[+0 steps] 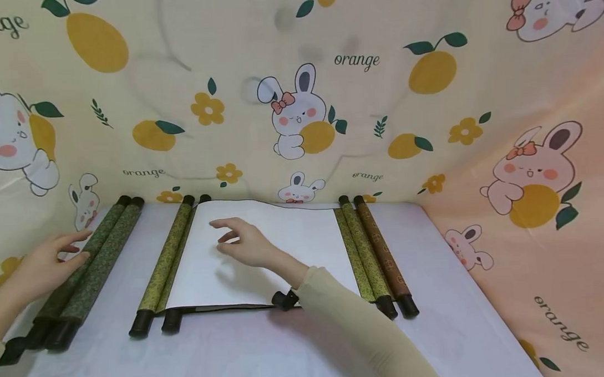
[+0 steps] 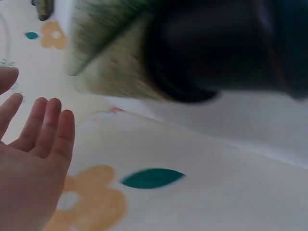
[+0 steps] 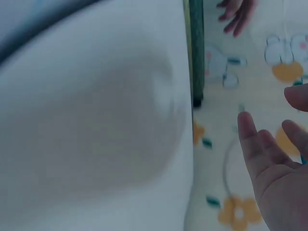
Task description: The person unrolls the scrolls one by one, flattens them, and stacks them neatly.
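A white sheet (image 1: 289,244) lies spread between yellow-green patterned rolls with black end knobs, like an unrolled scroll. Over its left part hovers my right hand (image 1: 246,243), fingers loosely bent and holding nothing; its shadow falls on the paper. At the far left, two dark green rolls (image 1: 97,256) lie side by side, slanting away from me. My left hand (image 1: 47,264) is beside them with fingers spread, and whether it touches them I cannot tell. In the left wrist view that hand (image 2: 38,163) has relaxed fingers and nothing in them, near a large, blurred black knob (image 2: 211,48).
A brown patterned roll (image 1: 384,246) lies along the right-hand yellow-green roll (image 1: 366,253). The white table (image 1: 466,321) meets a cream cloth backdrop (image 1: 217,41) printed with rabbits and oranges at the back and right. Black bands sit on both wrists.
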A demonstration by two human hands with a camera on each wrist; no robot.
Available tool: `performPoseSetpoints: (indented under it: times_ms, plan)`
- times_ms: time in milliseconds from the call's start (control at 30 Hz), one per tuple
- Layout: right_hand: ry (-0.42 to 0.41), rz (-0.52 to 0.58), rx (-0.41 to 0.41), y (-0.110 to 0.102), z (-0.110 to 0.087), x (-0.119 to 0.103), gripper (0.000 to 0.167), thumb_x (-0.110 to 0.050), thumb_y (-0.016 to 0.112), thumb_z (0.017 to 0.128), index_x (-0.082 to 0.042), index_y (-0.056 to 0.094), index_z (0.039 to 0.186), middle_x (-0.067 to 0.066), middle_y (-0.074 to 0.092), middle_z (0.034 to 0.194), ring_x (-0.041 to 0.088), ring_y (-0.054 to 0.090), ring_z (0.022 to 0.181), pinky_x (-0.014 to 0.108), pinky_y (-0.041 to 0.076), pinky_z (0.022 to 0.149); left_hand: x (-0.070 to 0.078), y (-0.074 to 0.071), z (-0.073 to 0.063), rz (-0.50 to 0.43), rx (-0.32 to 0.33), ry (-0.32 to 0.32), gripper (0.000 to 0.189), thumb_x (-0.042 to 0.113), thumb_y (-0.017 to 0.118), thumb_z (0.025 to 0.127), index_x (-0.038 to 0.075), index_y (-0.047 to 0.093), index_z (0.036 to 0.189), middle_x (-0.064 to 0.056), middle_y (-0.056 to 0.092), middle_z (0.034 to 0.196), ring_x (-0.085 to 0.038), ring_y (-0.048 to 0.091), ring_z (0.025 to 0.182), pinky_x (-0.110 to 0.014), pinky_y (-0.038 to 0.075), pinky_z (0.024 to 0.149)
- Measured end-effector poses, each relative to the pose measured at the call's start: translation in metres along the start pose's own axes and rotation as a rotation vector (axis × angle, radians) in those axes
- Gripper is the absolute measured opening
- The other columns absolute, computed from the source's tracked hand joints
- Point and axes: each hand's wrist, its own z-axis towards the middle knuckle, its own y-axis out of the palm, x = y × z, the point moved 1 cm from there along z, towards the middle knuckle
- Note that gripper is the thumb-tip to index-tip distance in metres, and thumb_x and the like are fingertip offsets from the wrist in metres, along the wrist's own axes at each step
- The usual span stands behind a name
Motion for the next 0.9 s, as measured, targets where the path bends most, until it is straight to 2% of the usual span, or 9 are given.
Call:
performPoseSetpoints:
  times_ms: [133, 267, 467, 600, 767, 900]
  plan:
    - [0.029, 0.02, -0.081, 0.036, 0.015, -0.013, 0.052, -0.012, 0.067, 0.101, -0.019, 0.056, 0.151, -0.001, 0.056, 0.149, 0.001, 0.064, 0.109, 0.019, 0.054, 0.08, -0.016, 0.002, -0.003, 0.029, -0.027, -0.029, 0.05, 0.012, 0.063, 0.102, -0.019, 0.048, 0.138, -0.05, 0.044, 0.13, -0.066, 0.054, 0.106, -0.065, 0.054, 0.073]
    - [0.061, 0.07, -0.141, 0.069, 0.028, -0.025, 0.051, -0.014, 0.067, 0.101, -0.021, 0.056, 0.151, -0.006, 0.058, 0.148, -0.003, 0.062, 0.104, 0.02, 0.053, 0.073, -0.026, 0.007, -0.006, 0.017, -0.088, -0.057, 0.052, 0.015, 0.061, 0.104, -0.021, 0.045, 0.138, -0.054, 0.041, 0.131, -0.07, 0.051, 0.109, -0.068, 0.053, 0.077]
    - [0.139, 0.228, -0.188, 0.109, 0.043, -0.04, 0.052, -0.014, 0.067, 0.1, -0.029, 0.057, 0.15, -0.018, 0.059, 0.14, -0.004, 0.064, 0.097, 0.022, 0.053, 0.072, -0.028, 0.009, -0.007, 0.015, -0.188, -0.138, 0.064, 0.027, 0.056, 0.108, -0.023, 0.037, 0.143, -0.056, 0.037, 0.134, -0.071, 0.047, 0.113, -0.073, 0.048, 0.086]
    - [0.203, 0.308, -0.201, 0.133, 0.051, -0.046, 0.053, -0.014, 0.067, 0.101, -0.031, 0.056, 0.15, -0.021, 0.059, 0.138, -0.001, 0.067, 0.092, 0.022, 0.054, 0.075, -0.026, 0.009, -0.006, 0.04, -0.221, -0.181, 0.07, 0.034, 0.054, 0.108, -0.022, 0.034, 0.144, -0.056, 0.038, 0.133, -0.071, 0.047, 0.114, -0.075, 0.046, 0.086]
    - [0.287, 0.271, -0.193, 0.159, 0.056, -0.052, 0.055, -0.015, 0.068, 0.1, -0.035, 0.055, 0.15, -0.022, 0.056, 0.143, -0.001, 0.065, 0.104, 0.023, 0.053, 0.078, -0.023, 0.013, -0.007, 0.045, -0.217, -0.185, 0.065, 0.031, 0.056, 0.107, -0.021, 0.038, 0.142, -0.055, 0.043, 0.129, -0.07, 0.049, 0.111, -0.073, 0.048, 0.084]
    - [0.337, 0.226, -0.169, 0.177, 0.06, -0.058, 0.057, -0.014, 0.068, 0.099, -0.036, 0.055, 0.149, -0.02, 0.055, 0.144, 0.001, 0.065, 0.103, 0.024, 0.052, 0.077, -0.022, 0.017, -0.009, 0.005, -0.211, -0.202, 0.065, 0.029, 0.053, 0.108, -0.022, 0.036, 0.144, -0.056, 0.035, 0.135, -0.072, 0.043, 0.117, -0.075, 0.044, 0.089]
